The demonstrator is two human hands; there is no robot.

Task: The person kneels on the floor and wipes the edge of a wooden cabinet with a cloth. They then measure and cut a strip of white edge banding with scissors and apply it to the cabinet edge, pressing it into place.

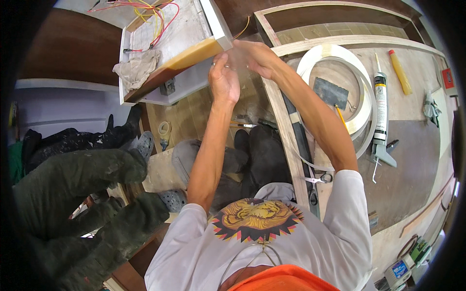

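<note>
A white-edged cabinet box [191, 51] with a brown front strip juts out at the upper middle. My left hand [224, 81] is raised just below its right corner, palm turned up, thumb and fingers drawn together. Whatever they may hold is too small to make out. Beside it, at the same corner, my right hand [259, 58] reaches in from the right; motion smears its fingertips. A crumpled grey rag [137, 71] hangs over the box's left end, and red and yellow wires [158, 19] lie loose on top.
On the workbench [407, 169] at right are a roll of white edging strip [310, 60], a grey sanding block [331, 92], a pencil [340, 116], a caulking gun [381, 116], a yellow-handled tool [400, 72] and scissors [320, 178]. Another person's legs [87, 174] extend at left, near a tape roll [164, 128].
</note>
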